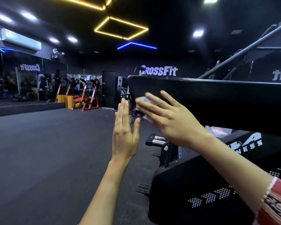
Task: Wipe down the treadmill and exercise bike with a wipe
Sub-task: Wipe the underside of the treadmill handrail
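A black treadmill fills the right side; its broad black side rail (217, 101) runs from centre to the right edge, and its motor hood (193, 192) carries white dotted arrows. My right hand (167, 117) lies flat with fingers spread against the rail's near end, pressing a pale wipe (142, 100) onto it. Only the wipe's upper edge shows above my fingers. My left hand (124, 127) is raised just left of the rail, fingers straight and together, palm turned toward the rail, holding nothing. I cannot pick out an exercise bike.
Dark rubber floor (47, 151) stretches to the left and ahead. Red weight machines (86, 96) and yellow bins (64, 99) stand by the mirrored back wall. A small black-and-silver item (155, 140) lies on the floor beside the treadmill's base.
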`<state>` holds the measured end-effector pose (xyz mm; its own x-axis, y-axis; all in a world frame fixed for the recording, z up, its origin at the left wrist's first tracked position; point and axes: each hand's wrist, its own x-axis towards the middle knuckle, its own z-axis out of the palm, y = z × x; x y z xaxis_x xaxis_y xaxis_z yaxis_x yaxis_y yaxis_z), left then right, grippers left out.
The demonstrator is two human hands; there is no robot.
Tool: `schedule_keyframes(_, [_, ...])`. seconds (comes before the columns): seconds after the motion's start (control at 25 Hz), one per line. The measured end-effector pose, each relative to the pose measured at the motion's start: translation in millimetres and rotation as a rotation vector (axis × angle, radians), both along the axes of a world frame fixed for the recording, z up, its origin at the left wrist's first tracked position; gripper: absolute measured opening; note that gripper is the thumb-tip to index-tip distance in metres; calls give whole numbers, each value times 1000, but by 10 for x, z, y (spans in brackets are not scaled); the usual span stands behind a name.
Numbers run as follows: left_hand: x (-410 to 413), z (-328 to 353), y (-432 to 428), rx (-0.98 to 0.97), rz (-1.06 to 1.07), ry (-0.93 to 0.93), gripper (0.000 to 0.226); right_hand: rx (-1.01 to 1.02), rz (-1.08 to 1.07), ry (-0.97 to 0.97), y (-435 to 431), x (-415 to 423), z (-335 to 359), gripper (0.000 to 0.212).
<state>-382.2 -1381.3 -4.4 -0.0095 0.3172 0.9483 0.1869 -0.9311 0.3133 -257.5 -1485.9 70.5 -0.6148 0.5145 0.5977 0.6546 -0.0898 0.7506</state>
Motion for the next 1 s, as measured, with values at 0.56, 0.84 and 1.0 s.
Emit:
schedule_keyframes(0.56, [121,-59,-207,124,33,29,52,216,42,-18,-172,287,-326,37])
schedule_keyframes(0.84, [537,-31,-545,285,1,99,51,510,-138,324,-1125,1145,-625,62])
schedule_keyframes(1.0, [728,12,-665,306,22,50,50,355,-14,290,-853,801,-449,42])
